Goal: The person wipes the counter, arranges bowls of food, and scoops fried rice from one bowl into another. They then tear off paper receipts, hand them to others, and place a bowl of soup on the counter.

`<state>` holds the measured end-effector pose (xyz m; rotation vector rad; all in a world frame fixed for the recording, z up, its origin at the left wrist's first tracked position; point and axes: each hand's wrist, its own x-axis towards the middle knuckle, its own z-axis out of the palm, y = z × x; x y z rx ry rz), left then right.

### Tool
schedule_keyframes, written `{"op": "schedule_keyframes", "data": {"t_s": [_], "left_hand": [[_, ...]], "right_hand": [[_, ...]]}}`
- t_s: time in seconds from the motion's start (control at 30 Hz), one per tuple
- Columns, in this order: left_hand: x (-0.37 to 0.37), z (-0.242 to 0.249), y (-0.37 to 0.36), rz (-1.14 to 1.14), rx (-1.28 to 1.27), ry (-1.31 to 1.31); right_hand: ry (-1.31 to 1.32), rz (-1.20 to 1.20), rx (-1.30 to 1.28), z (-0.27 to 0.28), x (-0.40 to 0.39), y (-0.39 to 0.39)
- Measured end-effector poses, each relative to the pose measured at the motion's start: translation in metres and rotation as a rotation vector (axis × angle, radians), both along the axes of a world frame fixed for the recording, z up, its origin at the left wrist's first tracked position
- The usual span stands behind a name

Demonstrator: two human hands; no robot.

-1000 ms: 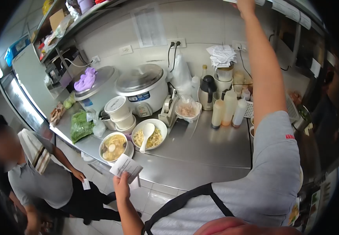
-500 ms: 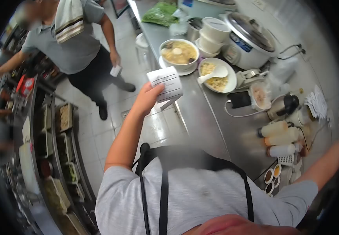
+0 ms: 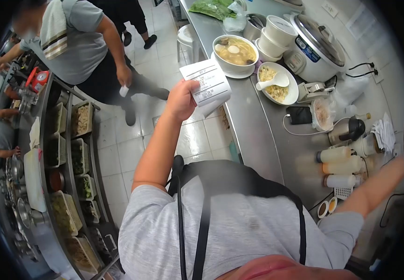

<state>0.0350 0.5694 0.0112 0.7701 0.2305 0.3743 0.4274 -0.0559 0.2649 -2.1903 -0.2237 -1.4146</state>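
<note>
My left hand pinches a printed white paper slip that curls at its lower end. Just beyond the slip, on the steel counter, sits a white bowl of noodle soup with an egg. Beside it a white plate of fried rice holds a white spoon. My right arm reaches out to the right edge, where my right hand is mostly lost against a dark object; its fingers cannot be made out.
A rice cooker and stacked white bowls stand at the back. Sauce bottles are on the right. A person in a grey shirt stands by racks of food trays at left. Another person's dark-clothed legs show behind.
My left hand and the slip have shifted slightly right in view, and the slip faces the camera more squarely. The person in grey has leaned left, and another person's legs have appeared.
</note>
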Motion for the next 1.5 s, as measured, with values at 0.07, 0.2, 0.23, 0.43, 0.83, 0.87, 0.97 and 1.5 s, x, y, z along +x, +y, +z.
{"op": "schedule_keyframes", "data": {"t_s": [0.07,0.2,0.23,0.43,0.83,0.87,0.97,1.5], "left_hand": [[-0.001,0.004,0.001,-0.019,-0.042,-0.007],[-0.004,0.002,0.005,-0.122,-0.245,-0.066],[-0.005,-0.001,0.010,-0.169,-0.286,-0.106],[-0.043,-0.018,0.048,-0.270,-0.431,-0.213],[-0.249,-0.034,0.224,0.470,-0.124,-0.051],[-0.270,-0.034,0.238,0.521,-0.106,-0.048],[-0.327,-0.034,0.273,0.658,-0.076,-0.040],[-0.432,-0.020,0.457,1.084,0.006,0.072]], "right_hand": [[0.165,0.491,0.076,-0.046,-0.044,0.116],[1.134,1.199,-0.208,-0.168,-0.194,0.368],[1.237,1.346,-0.258,-0.202,-0.205,0.398],[1.720,2.012,0.003,-0.257,-0.298,0.519],[1.838,1.951,-0.389,-0.269,-0.470,0.755],[1.845,1.975,-0.431,-0.269,-0.487,0.777],[1.955,2.067,-0.397,-0.278,-0.532,0.838],[1.923,2.311,-0.940,-0.280,-0.624,1.105]]}}
